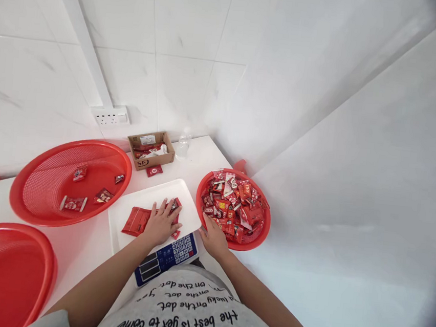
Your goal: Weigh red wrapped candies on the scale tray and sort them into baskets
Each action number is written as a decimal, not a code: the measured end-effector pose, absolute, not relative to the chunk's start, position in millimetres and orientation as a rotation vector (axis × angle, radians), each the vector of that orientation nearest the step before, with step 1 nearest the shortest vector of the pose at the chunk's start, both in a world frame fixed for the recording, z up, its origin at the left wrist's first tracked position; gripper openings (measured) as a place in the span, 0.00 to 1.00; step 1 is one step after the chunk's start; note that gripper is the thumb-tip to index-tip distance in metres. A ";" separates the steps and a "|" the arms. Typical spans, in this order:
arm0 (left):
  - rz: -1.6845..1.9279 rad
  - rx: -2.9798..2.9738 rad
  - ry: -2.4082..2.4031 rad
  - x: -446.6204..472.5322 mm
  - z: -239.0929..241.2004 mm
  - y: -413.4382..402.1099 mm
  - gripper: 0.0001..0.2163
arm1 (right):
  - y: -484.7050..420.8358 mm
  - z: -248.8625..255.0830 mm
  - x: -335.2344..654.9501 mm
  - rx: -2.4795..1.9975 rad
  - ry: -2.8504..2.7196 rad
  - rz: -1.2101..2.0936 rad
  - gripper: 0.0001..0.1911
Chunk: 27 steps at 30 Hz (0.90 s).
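Observation:
My left hand (pixel 162 224) lies with fingers spread over red packets on the white tray of a weighing scale (pixel 178 193). A flat red packet (pixel 135 221) sticks out to the left of that hand, and smaller red packets (pixel 176 204) show around its fingertips. My right hand (pixel 214 239) grips the near left rim of a round red basket (pixel 260 239), beside the tray's corner. This basket is heaped with small red snack packets (pixel 233 206). Below the tray, the scale's blue keypad panel (pixel 166 259) faces me.
A larger red basket (pixel 32 166) on the left holds a few packets (pixel 73 203). Another red basket (pixel 42 290) stands nearer me. At the back are a cardboard box (pixel 152 160) of packets, a single red packet (pixel 154 171) and a clear plastic bottle (pixel 183 143) by the wall.

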<state>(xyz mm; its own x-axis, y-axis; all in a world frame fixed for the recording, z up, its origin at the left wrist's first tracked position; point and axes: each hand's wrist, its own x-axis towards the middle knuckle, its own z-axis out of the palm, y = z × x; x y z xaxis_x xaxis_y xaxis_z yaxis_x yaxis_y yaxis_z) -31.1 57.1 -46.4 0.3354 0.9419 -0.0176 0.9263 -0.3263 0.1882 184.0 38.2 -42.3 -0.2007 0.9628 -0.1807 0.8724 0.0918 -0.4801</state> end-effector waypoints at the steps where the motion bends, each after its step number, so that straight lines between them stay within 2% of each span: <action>1: 0.145 2.428 1.725 -31.6 -47.4 59.0 0.25 | 38.1 -41.8 184.1 -1.862 -2.176 0.751 0.29; 14: 0.114 2.350 1.850 -41.3 -45.6 59.0 0.25 | 37.6 -42.4 184.8 -1.827 -2.146 0.763 0.30; 19: 0.350 2.368 1.803 -49.2 -44.3 46.7 0.24 | 41.0 -41.8 186.8 -1.813 -2.031 0.849 0.31; 23: 0.572 2.288 1.843 -59.4 -43.8 22.6 0.22 | 53.5 -41.6 194.2 -1.815 -1.791 1.014 0.25; 27: 0.698 2.162 1.928 -72.7 -48.7 -3.5 0.21 | 70.6 -46.2 201.9 -1.880 -1.802 1.114 0.20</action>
<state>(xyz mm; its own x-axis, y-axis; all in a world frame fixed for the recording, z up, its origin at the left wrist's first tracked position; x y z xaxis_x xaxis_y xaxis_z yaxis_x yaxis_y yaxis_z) -72.7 -3.5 -48.7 0.0587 0.9706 0.2335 0.8950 -0.1548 0.4184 201.9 70.6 -46.2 -0.0923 0.9443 -0.3158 0.7045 -0.1622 -0.6909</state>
